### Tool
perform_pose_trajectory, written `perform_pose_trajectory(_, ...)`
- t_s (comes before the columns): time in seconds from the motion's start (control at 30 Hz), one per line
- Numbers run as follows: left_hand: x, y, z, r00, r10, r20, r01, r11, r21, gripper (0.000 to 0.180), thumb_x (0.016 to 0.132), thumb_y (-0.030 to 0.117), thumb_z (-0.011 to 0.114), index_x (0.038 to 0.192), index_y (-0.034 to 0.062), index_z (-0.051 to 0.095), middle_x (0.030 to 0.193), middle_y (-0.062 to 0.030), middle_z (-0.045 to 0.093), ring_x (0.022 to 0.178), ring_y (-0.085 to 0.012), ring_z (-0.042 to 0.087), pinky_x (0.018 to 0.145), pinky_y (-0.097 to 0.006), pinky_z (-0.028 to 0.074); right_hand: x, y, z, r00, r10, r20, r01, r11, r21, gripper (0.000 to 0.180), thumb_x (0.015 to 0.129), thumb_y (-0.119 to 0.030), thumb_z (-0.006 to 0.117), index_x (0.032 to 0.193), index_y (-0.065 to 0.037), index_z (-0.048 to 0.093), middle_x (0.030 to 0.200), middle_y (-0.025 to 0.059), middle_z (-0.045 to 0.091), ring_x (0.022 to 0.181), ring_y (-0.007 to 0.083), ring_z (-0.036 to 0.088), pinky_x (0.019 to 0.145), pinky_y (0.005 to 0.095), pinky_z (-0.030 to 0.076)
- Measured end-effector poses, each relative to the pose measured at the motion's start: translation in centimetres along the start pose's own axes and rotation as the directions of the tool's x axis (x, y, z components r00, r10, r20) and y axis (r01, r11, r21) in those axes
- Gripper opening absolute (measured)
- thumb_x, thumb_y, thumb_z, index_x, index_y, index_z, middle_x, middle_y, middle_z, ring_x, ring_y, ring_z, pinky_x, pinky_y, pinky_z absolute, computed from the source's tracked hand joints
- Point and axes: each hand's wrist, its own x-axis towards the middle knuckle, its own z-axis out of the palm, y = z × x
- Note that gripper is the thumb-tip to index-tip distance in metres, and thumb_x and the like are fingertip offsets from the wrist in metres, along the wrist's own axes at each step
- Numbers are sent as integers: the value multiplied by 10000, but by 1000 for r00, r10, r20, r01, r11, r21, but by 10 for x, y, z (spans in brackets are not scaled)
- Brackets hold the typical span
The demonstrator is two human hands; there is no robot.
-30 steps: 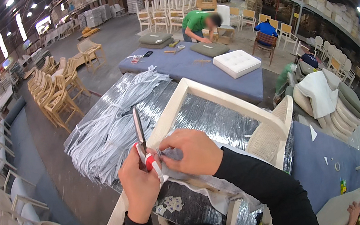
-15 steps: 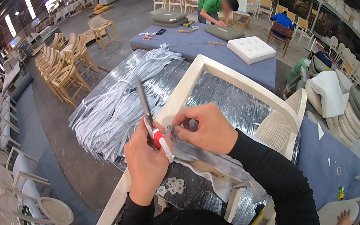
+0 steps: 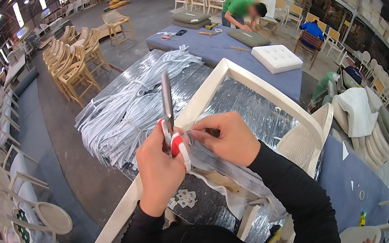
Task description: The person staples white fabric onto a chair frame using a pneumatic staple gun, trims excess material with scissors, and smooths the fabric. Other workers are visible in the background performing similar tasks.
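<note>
My left hand (image 3: 161, 170) is closed around a pair of scissors (image 3: 167, 103) with red and white handles, the metal blades pointing up. Close beside it, my right hand (image 3: 228, 136) pinches something thin, perhaps a thread, at the upper end of a grey fabric piece (image 3: 237, 178). What lies between those fingertips is too small to make out. The grey fabric runs down along a pale wooden chair frame (image 3: 271, 90), which lies under my hands. Woven cane (image 3: 302, 137) shows at the frame's right side.
A bundle of pale strips (image 3: 126, 112) lies on the plastic-wrapped table ahead. On the blue table (image 3: 223, 47) beyond, a white tufted cushion (image 3: 276, 58) rests, and a person in green (image 3: 240, 8) bends over a dark cushion. Chairs (image 3: 52, 222) line the left side; cushions (image 3: 358, 114) pile up at right.
The scissors have tilted more upright, their blades now leaning slightly right. My hands remain close together at the grey fabric's end. The whole view has shifted slightly.
</note>
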Motion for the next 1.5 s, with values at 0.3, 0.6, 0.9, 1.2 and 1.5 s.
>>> perform_pose_trajectory(0.3, -75, -9, -17, 767, -44, 640, 356, 859, -368, 192, 1033, 203, 740, 1042, 17, 691, 817, -72, 746, 723, -169, 690, 700, -330, 540, 3, 4, 4, 997, -43, -70, 41, 999, -27, 186, 969, -157, 762, 1042, 6, 813, 930, 207, 785, 802, 394, 755, 737, 441, 580)
perform_pose_trajectory(0.6, -88, -53, -9, 617, -68, 784, 485, 818, -311, 264, 1080, 262, 681, 1161, 12, 657, 861, -60, 763, 771, -128, 675, 708, -303, 509, 3, 4, 6, 996, -32, -86, 28, 998, -48, 149, 980, -115, 776, 1024, 25, 800, 875, 182, 772, 721, 294, 720, 669, 381, 542)
perform_pose_trajectory(0.9, -79, -46, -25, 549, -100, 830, 527, 812, -251, 250, 1084, 266, 681, 1107, 18, 658, 780, -52, 745, 601, -124, 641, 581, -307, 487, 3, 6, 9, 997, -12, -73, 13, 1000, 14, 162, 989, -129, 783, 1045, 20, 810, 889, 171, 790, 701, 270, 736, 666, 357, 552)
perform_pose_trajectory(1.2, -75, -47, -34, 456, -101, 884, 610, 759, -228, 288, 1088, 292, 683, 1131, 7, 668, 798, -48, 745, 693, -101, 619, 636, -282, 452, 5, 1, 6, 997, -24, -68, 22, 999, -33, 142, 983, -114, 780, 1011, 23, 808, 880, 167, 790, 689, 271, 739, 643, 356, 549)
perform_pose_trajectory(1.5, -70, -45, -39, 437, -126, 891, 612, 767, -192, 283, 1096, 295, 681, 1130, 13, 685, 782, -44, 749, 660, -91, 613, 614, -281, 452, 6, 2, 6, 996, -62, -60, 60, 998, -36, 121, 981, -91, 796, 1003, 28, 807, 878, 144, 790, 705, 229, 730, 642, 331, 537)
